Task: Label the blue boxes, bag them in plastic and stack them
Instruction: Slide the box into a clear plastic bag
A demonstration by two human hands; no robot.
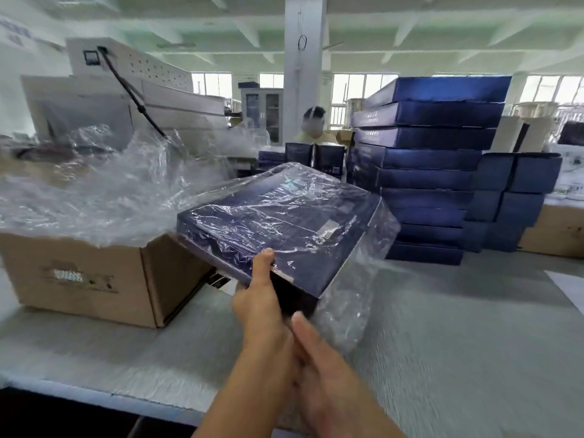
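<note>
A flat blue box (284, 222) inside a clear plastic bag (354, 298) hangs tilted above the table, its far end raised. My left hand (259, 295) grips its near edge, thumb on top and fingers underneath. A small white label (328, 230) shows on the box's top through the film. My right hand (319, 365) sits just below the box's near corner, blurred, fingers fairly straight and holding nothing. A tall stack of blue boxes (429, 172) stands behind on the right.
An open cardboard carton (88, 279) full of crumpled clear plastic bags (104, 184) sits at the left. More blue boxes (518, 200) and another carton (556, 232) stand at the right. A white machine (126, 83) is behind. A person (313, 124) works farther back. Grey table (458, 343).
</note>
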